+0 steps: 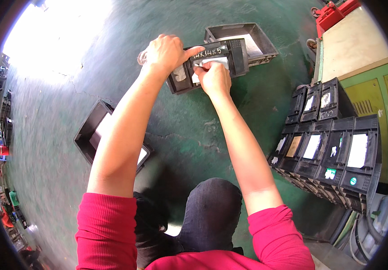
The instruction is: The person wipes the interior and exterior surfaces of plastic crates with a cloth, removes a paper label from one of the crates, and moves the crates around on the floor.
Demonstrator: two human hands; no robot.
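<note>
A black plastic crate [238,58] is tipped up on the floor in front of me, its side with pale handwriting and a white paper label [222,61] turned toward me. My left hand [164,51] is closed over its upper left edge, the thumb stretched along the written strip. A crumpled clear piece [142,57], like film or tape, shows beside that hand's outer edge. With bent fingers, my right hand [215,78] pinches the white label at its left part. The fingertips partly hide what they grip.
Behind stands another black crate [266,46] with a pale sheet inside. A third crate [86,130] lies left, partly behind my left arm. Stacked labelled black crates [333,148] stand at right, near a green cabinet [369,96] and a red wheeled cart [333,17]. Shelving lines the far left.
</note>
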